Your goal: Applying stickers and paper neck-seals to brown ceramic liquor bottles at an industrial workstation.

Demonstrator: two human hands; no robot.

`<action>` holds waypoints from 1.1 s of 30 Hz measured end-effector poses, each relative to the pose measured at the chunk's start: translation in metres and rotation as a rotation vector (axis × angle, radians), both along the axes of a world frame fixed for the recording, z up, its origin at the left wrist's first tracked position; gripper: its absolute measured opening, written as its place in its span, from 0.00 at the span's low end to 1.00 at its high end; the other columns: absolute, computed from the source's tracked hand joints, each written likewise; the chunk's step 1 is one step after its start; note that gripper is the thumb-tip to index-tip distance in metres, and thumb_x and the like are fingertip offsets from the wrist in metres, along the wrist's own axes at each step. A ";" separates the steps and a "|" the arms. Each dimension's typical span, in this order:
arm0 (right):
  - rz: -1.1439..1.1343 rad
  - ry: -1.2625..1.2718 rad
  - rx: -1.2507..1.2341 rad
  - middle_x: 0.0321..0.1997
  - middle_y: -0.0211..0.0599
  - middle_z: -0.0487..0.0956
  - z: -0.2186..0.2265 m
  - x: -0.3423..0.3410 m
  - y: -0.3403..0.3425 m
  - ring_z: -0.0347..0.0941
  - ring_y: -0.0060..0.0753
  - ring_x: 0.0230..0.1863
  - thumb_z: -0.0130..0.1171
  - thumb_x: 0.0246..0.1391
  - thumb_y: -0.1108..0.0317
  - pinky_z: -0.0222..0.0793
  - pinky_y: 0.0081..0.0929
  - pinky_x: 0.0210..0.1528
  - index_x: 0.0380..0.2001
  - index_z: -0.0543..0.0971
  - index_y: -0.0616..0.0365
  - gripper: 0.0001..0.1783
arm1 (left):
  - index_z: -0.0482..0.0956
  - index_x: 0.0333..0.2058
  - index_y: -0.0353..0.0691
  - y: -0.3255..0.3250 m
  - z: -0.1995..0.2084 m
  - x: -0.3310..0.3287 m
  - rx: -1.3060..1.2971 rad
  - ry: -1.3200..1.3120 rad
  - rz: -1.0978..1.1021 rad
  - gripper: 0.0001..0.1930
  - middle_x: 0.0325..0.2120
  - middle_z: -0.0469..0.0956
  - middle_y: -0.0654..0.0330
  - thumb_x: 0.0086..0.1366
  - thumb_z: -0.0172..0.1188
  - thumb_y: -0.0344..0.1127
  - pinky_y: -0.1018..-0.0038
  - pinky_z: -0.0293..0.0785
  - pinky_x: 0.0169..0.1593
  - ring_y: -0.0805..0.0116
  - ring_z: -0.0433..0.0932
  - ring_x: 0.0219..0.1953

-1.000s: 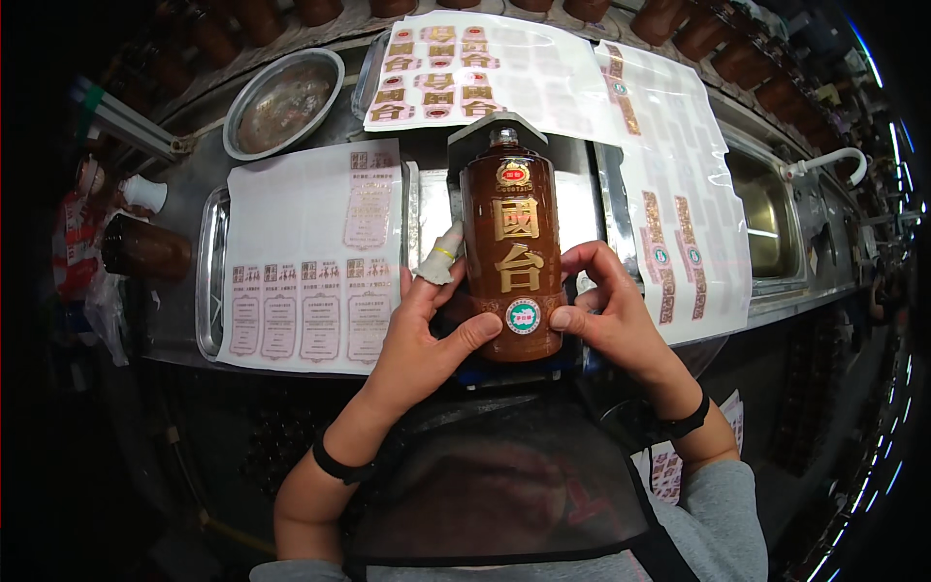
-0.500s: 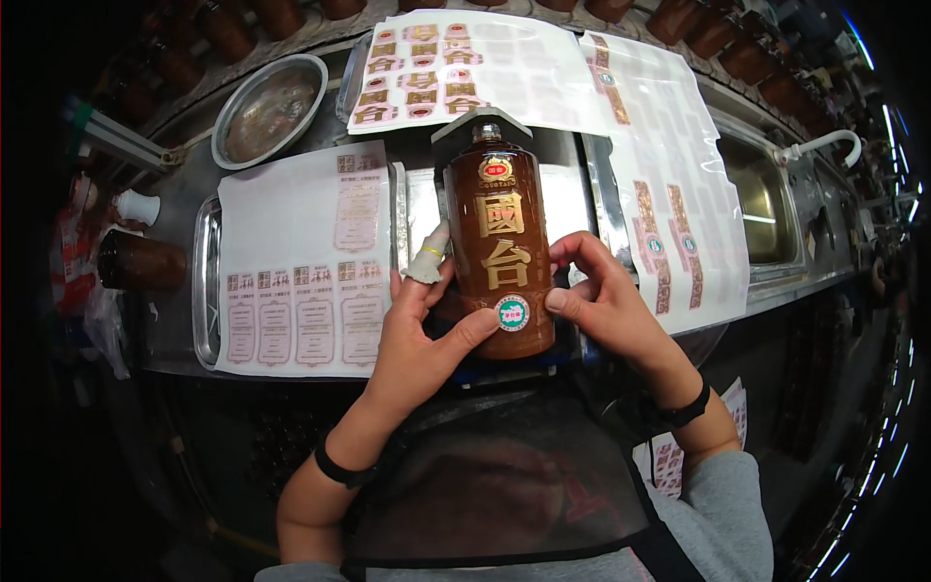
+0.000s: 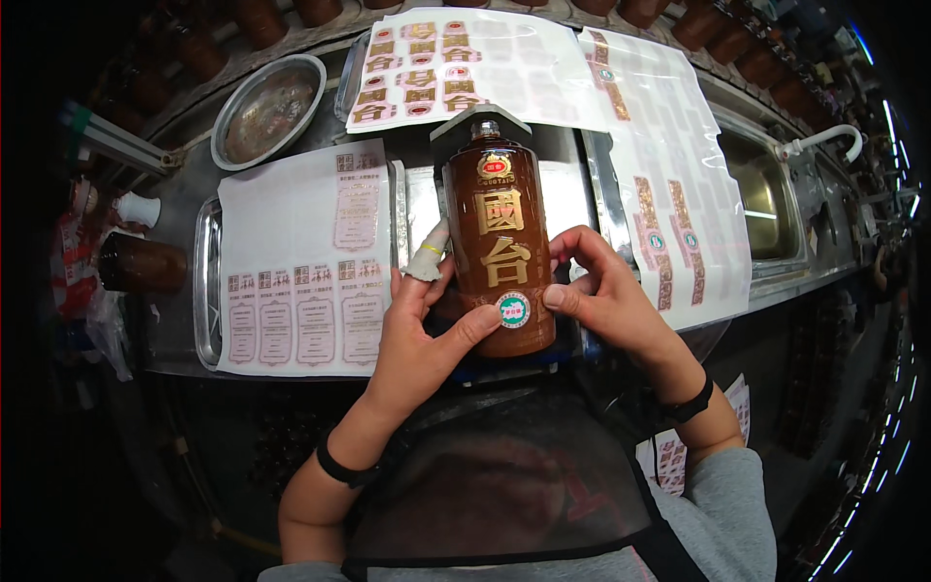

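A glossy brown bottle (image 3: 503,240) with a clear neck leans back on a dark support (image 3: 524,121) in the middle of the bench. Gold characters, a red and gold emblem and a round green and white sticker (image 3: 514,311) mark its front. My left hand (image 3: 412,335) grips its lower left side, the thumb lying beside the round sticker. A whitish cover with a yellow band (image 3: 426,258) wraps one left finger. On the other side my right hand (image 3: 616,303) holds the lower right edge between thumb and curled fingers. Fingertips behind the bottle are hidden.
Decal sheets lie around the bottle: one at left (image 3: 276,223), one at the back (image 3: 524,58), one at right (image 3: 669,145). A metal bowl (image 3: 262,155) stands back left. Beyond the right sheet is a sink (image 3: 761,218) with a white faucet (image 3: 824,147). Brown bottles line the back.
Almost nothing differs. Both hands stay on the bottle, and the right thumb and the bottle have shifted only very slightly.
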State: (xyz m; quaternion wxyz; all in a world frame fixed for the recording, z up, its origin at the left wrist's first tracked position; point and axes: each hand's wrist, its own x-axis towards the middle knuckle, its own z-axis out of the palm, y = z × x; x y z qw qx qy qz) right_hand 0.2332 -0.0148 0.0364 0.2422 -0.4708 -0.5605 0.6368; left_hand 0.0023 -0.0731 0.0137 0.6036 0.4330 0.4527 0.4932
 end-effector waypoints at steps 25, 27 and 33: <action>-0.132 -0.085 0.042 0.48 0.38 0.73 0.019 -0.025 -0.015 0.71 0.10 0.26 0.74 0.50 0.62 0.67 0.10 0.24 0.50 0.68 0.63 0.31 | 0.51 0.70 0.32 -0.003 -0.006 -0.007 -0.010 0.090 -0.037 0.41 0.67 0.61 0.48 0.64 0.66 0.31 0.66 0.57 0.70 0.60 0.61 0.69; -0.133 -0.075 0.060 0.47 0.38 0.74 0.017 -0.025 -0.015 0.69 0.09 0.25 0.74 0.51 0.62 0.65 0.10 0.23 0.50 0.68 0.63 0.31 | 0.51 0.70 0.32 -0.003 -0.005 -0.006 -0.017 0.091 -0.036 0.41 0.67 0.61 0.48 0.64 0.66 0.31 0.66 0.56 0.70 0.61 0.61 0.69; -0.124 -0.076 0.081 0.46 0.36 0.74 0.014 -0.023 -0.014 0.66 0.07 0.23 0.74 0.50 0.62 0.61 0.10 0.21 0.49 0.68 0.62 0.31 | 0.52 0.70 0.32 -0.002 -0.005 -0.006 -0.002 0.087 -0.032 0.41 0.67 0.61 0.48 0.64 0.66 0.31 0.66 0.57 0.69 0.61 0.61 0.69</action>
